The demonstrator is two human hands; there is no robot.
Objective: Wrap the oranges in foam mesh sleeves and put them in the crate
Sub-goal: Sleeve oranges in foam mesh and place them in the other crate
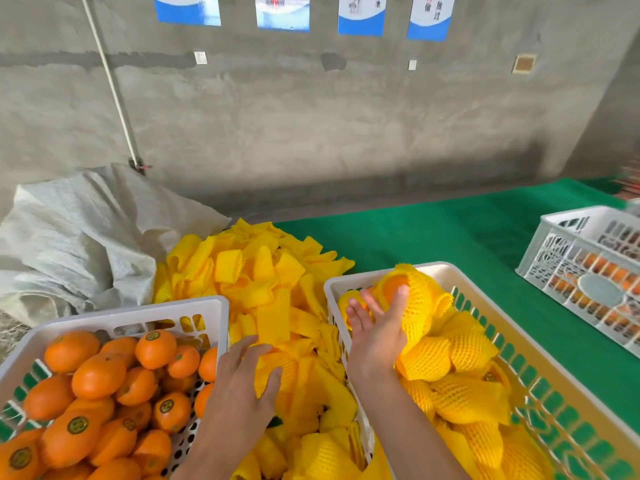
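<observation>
Head view: right hand [375,332] cupped a netted orange [398,284] over the crate [446,271], open end up; left hand [242,382] spread on foam sleeves [263,271].

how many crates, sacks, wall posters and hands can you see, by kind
crates: 3 (bare oranges, wrapped oranges, far right)
sacks: 1
wall posters: 4
hands: 2 (left hand, right hand)
total: 10

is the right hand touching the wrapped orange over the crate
Touching. The head view shows the right hand with its thumb pressed on the wrapped orange and its palm against the mesh, above the crate.
</observation>
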